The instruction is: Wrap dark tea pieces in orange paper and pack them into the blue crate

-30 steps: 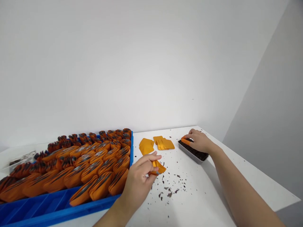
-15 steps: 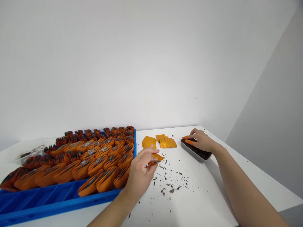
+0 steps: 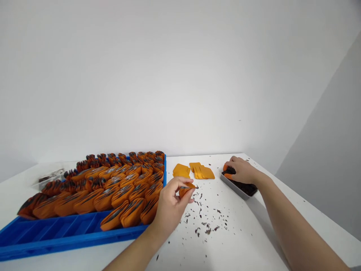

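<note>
Blue tray (image 3: 70, 235) at left, rows of filled orange pouches (image 3: 118, 184). Left hand (image 3: 172, 203) pinches one orange pouch (image 3: 186, 189) just above the bench (image 3: 239, 233), mouth held open. Flat empty pouches (image 3: 201, 172) behind. Right hand (image 3: 242, 171), fingers curled into dark loose leaf in a small container (image 3: 239, 187). Risk: leaf spilling past the narrow pouch mouth; crumbs (image 3: 207, 226) already litter the bench. No readable writing.

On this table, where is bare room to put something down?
Free: the blue tray's near compartments, and the table right of the black tray. The table's far left corner has only a clear container. Crowded: the filled pouches, the empty pouches, and the crumbs by the left hand.
</note>
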### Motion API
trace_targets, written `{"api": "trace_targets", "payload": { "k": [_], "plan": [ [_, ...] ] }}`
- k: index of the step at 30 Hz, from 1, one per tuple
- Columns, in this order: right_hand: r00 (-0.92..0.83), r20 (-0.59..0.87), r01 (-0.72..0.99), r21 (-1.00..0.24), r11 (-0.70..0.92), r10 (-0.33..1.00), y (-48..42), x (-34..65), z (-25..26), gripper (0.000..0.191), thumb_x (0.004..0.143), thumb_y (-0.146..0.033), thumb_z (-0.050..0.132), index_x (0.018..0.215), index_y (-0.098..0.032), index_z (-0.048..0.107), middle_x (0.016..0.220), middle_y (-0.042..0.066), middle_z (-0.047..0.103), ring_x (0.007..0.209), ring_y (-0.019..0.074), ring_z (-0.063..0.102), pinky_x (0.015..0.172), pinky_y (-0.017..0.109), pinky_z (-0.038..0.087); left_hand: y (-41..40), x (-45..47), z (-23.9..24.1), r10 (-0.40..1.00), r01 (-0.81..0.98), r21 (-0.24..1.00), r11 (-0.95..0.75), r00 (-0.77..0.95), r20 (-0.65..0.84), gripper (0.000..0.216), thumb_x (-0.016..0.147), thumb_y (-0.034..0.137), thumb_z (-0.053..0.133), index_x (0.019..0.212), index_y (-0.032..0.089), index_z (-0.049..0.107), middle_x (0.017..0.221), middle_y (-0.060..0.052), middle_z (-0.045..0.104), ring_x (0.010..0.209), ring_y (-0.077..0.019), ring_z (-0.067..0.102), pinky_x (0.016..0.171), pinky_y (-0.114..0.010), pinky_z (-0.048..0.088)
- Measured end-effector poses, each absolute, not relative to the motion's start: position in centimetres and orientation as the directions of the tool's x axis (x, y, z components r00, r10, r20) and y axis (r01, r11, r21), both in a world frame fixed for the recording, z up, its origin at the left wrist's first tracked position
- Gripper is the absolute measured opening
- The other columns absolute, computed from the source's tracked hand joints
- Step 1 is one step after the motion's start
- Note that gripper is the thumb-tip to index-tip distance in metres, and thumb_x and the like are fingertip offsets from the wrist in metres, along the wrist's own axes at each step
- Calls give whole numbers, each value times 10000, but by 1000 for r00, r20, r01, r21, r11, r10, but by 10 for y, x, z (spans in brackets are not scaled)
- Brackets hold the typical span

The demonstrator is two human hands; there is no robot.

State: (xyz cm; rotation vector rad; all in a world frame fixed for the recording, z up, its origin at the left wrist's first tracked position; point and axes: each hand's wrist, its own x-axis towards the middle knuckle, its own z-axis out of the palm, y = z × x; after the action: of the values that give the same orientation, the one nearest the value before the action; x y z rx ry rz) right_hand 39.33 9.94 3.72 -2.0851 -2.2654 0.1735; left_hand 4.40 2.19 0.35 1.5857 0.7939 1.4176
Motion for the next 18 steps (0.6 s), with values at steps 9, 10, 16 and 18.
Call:
{"api": "trace_targets", "payload": {
  "k": [9, 10, 16, 18],
  "plan": [
    [47, -274, 997, -51, -63, 961, 163, 396, 60, 640, 552, -575, 916, 1124, -312, 801, 1250, 122, 749, 1108, 400, 712, 852, 481, 591, 18, 44, 17, 973, -289, 938, -190, 71, 219, 521, 855, 437, 872, 1220, 220, 570, 1303, -148, 737, 1235, -377, 724, 617, -435, 752],
    [55, -280, 996, -49, -71, 958, 166, 396, 59, 648, 544, -585, 914, 1119, -310, 797, 1266, 127, 748, 1113, 408, 713, 837, 483, 592, 18, 44, 18, 973, -280, 938, -203, 49, 225, 520, 862, 446, 865, 1224, 219, 568, 1306, -147, 740, 1190, -364, 747, 599, -421, 747],
    [68, -323, 993, -72, -97, 944, 169, 397, 60, 820, 513, -629, 909, 1248, -308, 737, 1350, 144, 721, 1179, 445, 693, 874, 507, 584, 21, 42, 14, 965, -33, 965, -262, 17, 263, 327, 932, 458, 774, 1058, 177, 667, 1065, -58, 776, 477, -89, 663, 445, -238, 600],
    [61, -343, 991, -89, -97, 937, 168, 401, 63, 798, 560, -696, 869, 1247, -312, 734, 1326, 133, 733, 1191, 435, 693, 905, 506, 576, 21, 43, 11, 969, -8, 969, -247, 25, 247, 324, 930, 452, 774, 1077, 178, 683, 972, -39, 760, 479, -88, 647, 434, -214, 558]
  ]
}}
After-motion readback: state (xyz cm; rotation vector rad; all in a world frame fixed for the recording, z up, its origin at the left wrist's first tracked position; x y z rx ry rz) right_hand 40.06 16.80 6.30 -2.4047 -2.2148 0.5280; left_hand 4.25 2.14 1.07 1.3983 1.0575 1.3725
